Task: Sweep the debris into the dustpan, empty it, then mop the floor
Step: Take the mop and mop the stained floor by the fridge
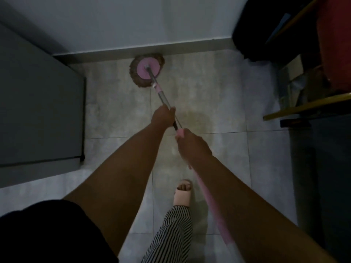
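Note:
A round mop head (146, 71) with a pink disc and brown fringe lies flat on the grey tiled floor (209, 103), touching the skirting of the far wall. Its metal and pink handle (161, 95) slants back toward me. My left hand (163, 116) grips the handle lower down, toward the mop head. Just behind it, my right hand (191, 144) grips the pink part of the handle. The light is dim. No dustpan or debris shows.
A dark grey cabinet (38, 111) fills the left side. At the right stand a dark bag (252, 31), a red object (336, 44) and a yellow-edged shelf (303, 107). My foot in a pale slipper (182, 192) stands on the tiles below my hands.

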Action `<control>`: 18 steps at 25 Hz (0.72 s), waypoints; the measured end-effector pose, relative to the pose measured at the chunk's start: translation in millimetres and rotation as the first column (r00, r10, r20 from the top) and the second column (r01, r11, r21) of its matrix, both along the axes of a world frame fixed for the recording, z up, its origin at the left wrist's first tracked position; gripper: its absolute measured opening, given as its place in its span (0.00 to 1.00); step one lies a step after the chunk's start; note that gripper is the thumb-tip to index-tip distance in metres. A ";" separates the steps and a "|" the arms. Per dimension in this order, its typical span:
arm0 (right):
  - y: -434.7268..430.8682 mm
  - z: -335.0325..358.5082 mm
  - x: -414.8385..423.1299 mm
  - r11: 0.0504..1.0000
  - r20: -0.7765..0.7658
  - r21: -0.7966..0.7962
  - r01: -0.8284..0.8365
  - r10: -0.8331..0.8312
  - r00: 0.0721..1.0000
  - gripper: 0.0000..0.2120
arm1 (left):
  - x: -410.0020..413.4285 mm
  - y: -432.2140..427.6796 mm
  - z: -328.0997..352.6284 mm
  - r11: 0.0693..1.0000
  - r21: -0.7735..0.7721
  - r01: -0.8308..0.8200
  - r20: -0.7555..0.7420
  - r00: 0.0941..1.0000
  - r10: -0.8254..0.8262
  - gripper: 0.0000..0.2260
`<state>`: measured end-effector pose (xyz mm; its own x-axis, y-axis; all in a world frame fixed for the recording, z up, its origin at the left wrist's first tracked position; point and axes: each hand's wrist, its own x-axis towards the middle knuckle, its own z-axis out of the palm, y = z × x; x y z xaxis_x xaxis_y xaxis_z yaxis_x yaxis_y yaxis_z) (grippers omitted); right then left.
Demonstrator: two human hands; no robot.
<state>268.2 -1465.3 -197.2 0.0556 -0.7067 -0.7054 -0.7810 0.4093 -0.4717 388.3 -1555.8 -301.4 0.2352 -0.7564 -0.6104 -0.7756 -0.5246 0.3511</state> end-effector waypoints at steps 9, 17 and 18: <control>60.2 -3.0 -49.8 0.999 -0.072 0.039 -0.034 0.037 0.997 0.19 | -51.3 58.9 -3.7 0.998 0.043 -0.035 -0.030 0.999 0.037 0.24; 212.3 48.2 -187.9 0.987 -0.063 0.162 -0.003 0.013 0.998 0.18 | -188.3 208.7 46.8 0.973 0.229 0.036 -0.122 0.992 -0.008 0.25; 236.3 55.2 -209.1 0.985 -0.070 0.170 0.008 0.004 0.998 0.17 | -209.6 233.0 52.1 0.970 0.240 0.028 -0.143 0.990 0.007 0.24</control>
